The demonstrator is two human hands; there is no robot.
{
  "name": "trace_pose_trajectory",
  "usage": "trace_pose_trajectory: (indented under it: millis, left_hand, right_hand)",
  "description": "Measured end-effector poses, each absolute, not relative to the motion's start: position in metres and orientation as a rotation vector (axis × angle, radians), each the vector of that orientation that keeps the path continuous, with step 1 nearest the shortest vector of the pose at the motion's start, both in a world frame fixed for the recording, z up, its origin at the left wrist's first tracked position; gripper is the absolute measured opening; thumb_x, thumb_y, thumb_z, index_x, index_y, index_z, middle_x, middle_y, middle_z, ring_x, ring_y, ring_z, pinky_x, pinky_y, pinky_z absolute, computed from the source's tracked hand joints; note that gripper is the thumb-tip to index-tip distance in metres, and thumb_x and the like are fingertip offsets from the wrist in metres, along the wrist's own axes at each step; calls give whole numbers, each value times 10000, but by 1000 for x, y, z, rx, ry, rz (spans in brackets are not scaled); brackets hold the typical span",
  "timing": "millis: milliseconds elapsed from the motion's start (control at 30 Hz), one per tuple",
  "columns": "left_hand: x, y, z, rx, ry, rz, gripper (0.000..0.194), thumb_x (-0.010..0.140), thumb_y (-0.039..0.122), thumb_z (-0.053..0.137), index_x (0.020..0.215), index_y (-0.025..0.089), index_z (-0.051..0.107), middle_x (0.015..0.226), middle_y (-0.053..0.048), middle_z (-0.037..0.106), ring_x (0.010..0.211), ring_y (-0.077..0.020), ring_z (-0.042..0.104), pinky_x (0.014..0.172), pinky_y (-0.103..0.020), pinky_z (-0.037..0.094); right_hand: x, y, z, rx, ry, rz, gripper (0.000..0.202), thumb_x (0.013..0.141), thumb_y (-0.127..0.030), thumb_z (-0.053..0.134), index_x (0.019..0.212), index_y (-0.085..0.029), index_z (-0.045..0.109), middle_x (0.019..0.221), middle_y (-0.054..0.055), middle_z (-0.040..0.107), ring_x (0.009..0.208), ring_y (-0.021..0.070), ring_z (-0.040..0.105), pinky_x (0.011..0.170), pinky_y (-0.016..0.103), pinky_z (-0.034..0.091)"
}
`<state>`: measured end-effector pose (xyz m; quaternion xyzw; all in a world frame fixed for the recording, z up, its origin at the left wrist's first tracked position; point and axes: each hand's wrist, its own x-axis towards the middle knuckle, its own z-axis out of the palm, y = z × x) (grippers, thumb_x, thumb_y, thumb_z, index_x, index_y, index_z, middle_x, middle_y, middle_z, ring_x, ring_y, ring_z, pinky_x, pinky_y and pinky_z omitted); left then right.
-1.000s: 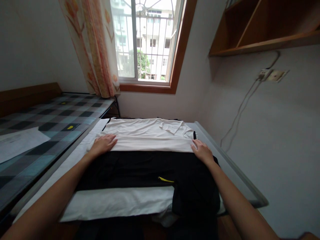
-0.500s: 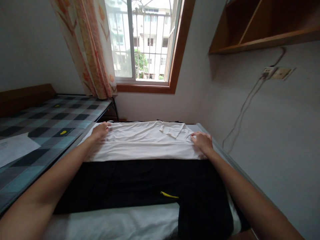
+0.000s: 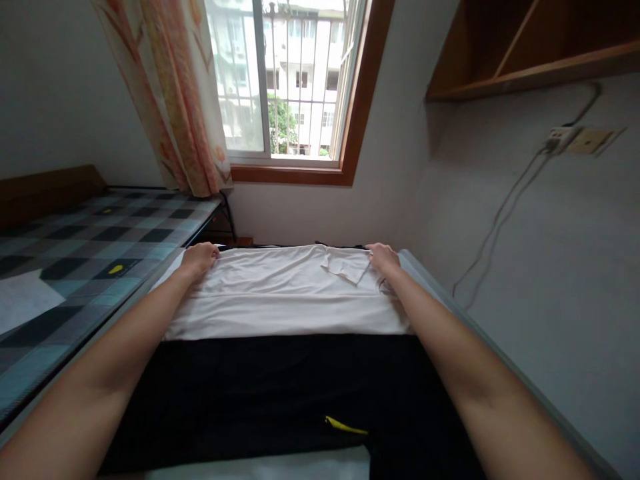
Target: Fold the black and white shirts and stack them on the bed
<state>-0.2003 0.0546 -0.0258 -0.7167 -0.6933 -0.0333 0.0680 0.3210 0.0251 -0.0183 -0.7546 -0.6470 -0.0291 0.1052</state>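
A white T-shirt [image 3: 280,280] lies sideways across the far part of the table, its far part folded over and a short sleeve [image 3: 347,263] turned toward me. My left hand [image 3: 201,259] is closed at its far left corner, fingertips pinching the cloth. At the far right edge, just beyond the sleeve, my right hand [image 3: 384,257] pinches the shirt too; its fingertips are partly hidden. Nearer to me a black garment [image 3: 260,387] with a thin yellow stripe [image 3: 345,425] is spread flat, its far part under the white shirt.
A bed with a checked cover [image 3: 145,233] stands along the left, with a sheet of paper [image 3: 30,300] on it. The window [image 3: 295,87] and curtain [image 3: 175,100] are ahead. A shelf [image 3: 530,73] and a socket with a cable [image 3: 560,140] are on the right wall.
My right hand has moved from the shirt's collar area to the far edge, up and left. My left hand stays near the far left corner. The view has shifted slightly.
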Motion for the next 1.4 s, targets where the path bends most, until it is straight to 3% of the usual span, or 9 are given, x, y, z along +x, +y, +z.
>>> trace_pose_trajectory:
  millis: [233, 400, 533, 700, 833, 1000, 1133, 1300, 1400]
  left_hand:
    - [-206, 47, -26, -2017, -1963, -284, 354, 893, 307, 429, 1038, 203, 735, 1060, -125, 706, 1033, -308, 612, 867, -387, 448]
    - [-211, 28, -7, -2014, -2043, -540, 375, 924, 341, 392, 1117, 220, 690, 1170, -83, 662, 901, -247, 636, 748, -325, 461]
    - [-228, -18, -4, -2128, -1853, -748, 387, 928, 358, 381, 1120, 155, 650, 1134, -77, 646, 854, -190, 619, 760, -287, 465]
    - [-261, -72, -35, -2431, -1535, -574, 383, 919, 419, 366, 967, 213, 685, 1045, -84, 679, 925, -234, 623, 861, -347, 472]
    - [-268, -87, -46, -2431, -1548, -496, 324, 888, 432, 433, 905, 243, 696, 1007, -87, 706, 1042, -278, 602, 964, -416, 428]
    - [-260, -94, -35, -2339, -1710, -541, 344, 883, 374, 376, 984, 239, 676, 1022, -87, 694, 985, -267, 628, 906, -400, 452]
    - [-256, -102, -31, -2341, -1792, -569, 395, 882, 399, 342, 1039, 208, 651, 1042, -103, 672, 878, -261, 648, 807, -374, 488]
    - [-257, -106, -26, -2176, -1871, -777, 410, 897, 425, 323, 1062, 208, 630, 1032, -109, 663, 849, -231, 642, 798, -335, 502]
    - [-258, -109, -28, -2235, -1828, -724, 398, 891, 440, 349, 1023, 218, 651, 1011, -101, 680, 850, -229, 648, 782, -323, 503]
  right_hand:
    - [324, 33, -29, -2165, -1906, -302, 341, 874, -188, 498, 1119, -235, 730, 1163, 127, 682, 1126, 307, 504, 939, 463, 381]
    - [331, 21, -14, -2091, -1816, -303, 282, 866, -232, 505, 982, -223, 763, 1088, 123, 667, 1035, 291, 533, 886, 426, 402]
    - [354, -12, -11, -1833, -1805, -302, 277, 879, -247, 500, 999, -202, 745, 1041, 121, 653, 989, 268, 556, 856, 386, 424]
    - [383, -67, -37, -1684, -2112, -250, 220, 873, -256, 542, 937, -196, 744, 977, 100, 680, 994, 263, 581, 890, 374, 413]
    - [388, -89, -44, -1698, -2175, -222, 223, 880, -267, 543, 960, -206, 743, 1013, 90, 693, 990, 252, 596, 884, 361, 413]
    - [385, -100, -33, -1726, -2124, -387, 237, 886, -262, 540, 1002, -214, 742, 1024, 98, 693, 1004, 271, 588, 883, 380, 387]
    - [381, -110, -36, -1808, -2199, -324, 231, 898, -281, 533, 969, -230, 748, 1013, 86, 703, 983, 261, 595, 856, 369, 381]
    - [381, -114, -34, -1864, -2059, -369, 261, 914, -303, 510, 1017, -225, 737, 1059, 94, 699, 1008, 258, 588, 843, 366, 369]
    - [382, -117, -32, -1862, -2123, -380, 253, 912, -295, 512, 996, -224, 740, 1033, 97, 700, 1009, 265, 578, 847, 377, 362]
